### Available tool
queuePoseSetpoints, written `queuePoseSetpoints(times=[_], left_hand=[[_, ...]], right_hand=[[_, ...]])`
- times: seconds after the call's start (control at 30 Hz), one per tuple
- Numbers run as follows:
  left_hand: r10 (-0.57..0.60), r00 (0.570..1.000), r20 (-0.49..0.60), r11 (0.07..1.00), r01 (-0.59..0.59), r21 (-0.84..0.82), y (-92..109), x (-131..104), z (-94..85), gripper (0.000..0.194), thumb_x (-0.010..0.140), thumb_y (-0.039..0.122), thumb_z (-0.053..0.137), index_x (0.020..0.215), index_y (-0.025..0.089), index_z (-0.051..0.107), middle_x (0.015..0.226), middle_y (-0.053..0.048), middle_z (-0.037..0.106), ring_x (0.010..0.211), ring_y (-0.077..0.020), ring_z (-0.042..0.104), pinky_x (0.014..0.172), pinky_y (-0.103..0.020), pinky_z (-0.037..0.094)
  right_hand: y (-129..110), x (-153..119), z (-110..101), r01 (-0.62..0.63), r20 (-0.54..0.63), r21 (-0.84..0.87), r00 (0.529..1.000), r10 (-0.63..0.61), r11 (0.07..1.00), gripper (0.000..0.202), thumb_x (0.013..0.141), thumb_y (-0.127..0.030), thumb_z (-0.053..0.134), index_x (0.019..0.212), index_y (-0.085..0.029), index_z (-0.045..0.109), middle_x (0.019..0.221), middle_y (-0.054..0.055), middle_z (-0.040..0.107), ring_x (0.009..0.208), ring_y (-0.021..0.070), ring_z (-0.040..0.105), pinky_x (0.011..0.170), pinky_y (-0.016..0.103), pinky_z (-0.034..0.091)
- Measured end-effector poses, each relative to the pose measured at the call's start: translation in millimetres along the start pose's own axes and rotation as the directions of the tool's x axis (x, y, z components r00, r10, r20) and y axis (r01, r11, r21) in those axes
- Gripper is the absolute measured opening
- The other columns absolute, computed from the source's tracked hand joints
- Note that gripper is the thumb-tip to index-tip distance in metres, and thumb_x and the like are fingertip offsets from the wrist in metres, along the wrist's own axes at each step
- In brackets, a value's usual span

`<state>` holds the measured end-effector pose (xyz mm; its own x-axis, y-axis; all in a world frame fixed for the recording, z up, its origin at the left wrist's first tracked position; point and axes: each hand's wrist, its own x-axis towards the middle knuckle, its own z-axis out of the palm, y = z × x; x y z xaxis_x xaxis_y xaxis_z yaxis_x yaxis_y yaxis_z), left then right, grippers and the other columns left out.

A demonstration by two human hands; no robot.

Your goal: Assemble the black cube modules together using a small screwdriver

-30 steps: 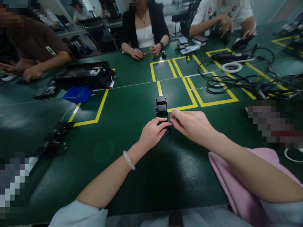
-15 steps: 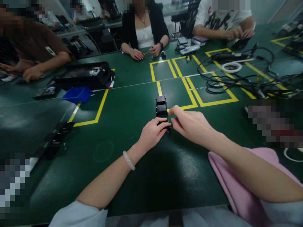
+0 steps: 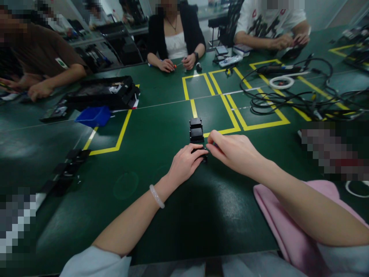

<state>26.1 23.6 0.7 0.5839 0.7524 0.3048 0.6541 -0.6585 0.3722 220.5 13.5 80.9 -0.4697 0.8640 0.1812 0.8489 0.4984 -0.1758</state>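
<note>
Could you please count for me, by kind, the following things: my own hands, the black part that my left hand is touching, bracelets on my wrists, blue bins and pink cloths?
Own hands: 2 (left hand, right hand)
Touched black part: 1, partly covered
Bracelet: 1
Blue bin: 1
Pink cloth: 1
Total: 6

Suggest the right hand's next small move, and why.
Perhaps ease the right hand slightly left toward the near black piece: it is close beside that piece's right end, while the left hand grips the piece. I can't tell whether the right hand holds anything.
</note>
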Motion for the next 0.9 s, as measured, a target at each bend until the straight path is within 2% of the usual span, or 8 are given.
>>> queuePoseSetpoints(times=[0.3, 0.47, 0.7, 0.9], left_hand=[[0.003, 1.0, 0.013, 1.0, -0.003, -0.002, -0.2, -0.1, -0.1, 0.027, 0.092, 0.024, 0.047, 0.117, 0.025, 0.058, 0.121, -0.006, 0.055, 0.108, -0.0212, 0.054, 0.092, -0.04, 0.046], [0.009, 1.0, 0.019, 1.0, -0.009, 0.007, 0.0, 0.0, -0.8, 0.028, 0.092, 0.024, 0.047, 0.117, 0.025, 0.058, 0.121, -0.006, 0.055, 0.108, -0.0211, 0.054, 0.092, -0.04, 0.046], [0.04, 0.999, -0.019, 0.999, -0.04, 0.001, -1.6, 0.6, -0.4, 0.025, 0.091, 0.022, 0.049, 0.114, 0.024, 0.06, 0.12, -0.005, 0.057, 0.113, -0.0203, 0.052, 0.098, -0.042, 0.042], [0.035, 0.999, -0.022, 0.999, -0.035, 0.022, -1.7, 0.1, 0.5, 0.025, 0.09, 0.021, 0.05, 0.112, 0.025, 0.061, 0.12, -0.004, 0.057, 0.113, -0.0199, 0.052, 0.099, -0.042, 0.041]], right_hand=[[9.0, -0.3, -4.3, 0.034, 0.033, 0.061, 0.999, -0.036, 0.998, 0.017, 0.093, -0.031, 0.037, 0.101, -0.02, 0.046, 0.073, -0.001, 0.063, 0.059, 0.0142, 0.057, 0.051, 0.024, 0.025], [9.9, 0.6, -5.8, 0.012, 0.059, 0.022, 0.998, -0.014, 1.0, 0.02, 0.094, -0.037, 0.037, 0.098, -0.02, 0.048, 0.069, -0.001, 0.061, 0.057, 0.0147, 0.055, 0.05, 0.024, 0.023], [9.5, -1.8, -6.6, 0.1, 0.069, 0.114, 0.992, -0.108, 0.988, 0.013, 0.093, -0.029, 0.037, 0.098, -0.02, 0.045, 0.075, 0.0, 0.062, 0.061, 0.0129, 0.055, 0.052, 0.023, 0.025], [3.7, -1.6, -10.7, 0.09, 0.108, 0.084, 0.989, -0.099, 0.992, 0.02, 0.096, -0.036, 0.033, 0.094, -0.02, 0.046, 0.07, 0.0, 0.061, 0.058, 0.0139, 0.056, 0.05, 0.024, 0.023]])
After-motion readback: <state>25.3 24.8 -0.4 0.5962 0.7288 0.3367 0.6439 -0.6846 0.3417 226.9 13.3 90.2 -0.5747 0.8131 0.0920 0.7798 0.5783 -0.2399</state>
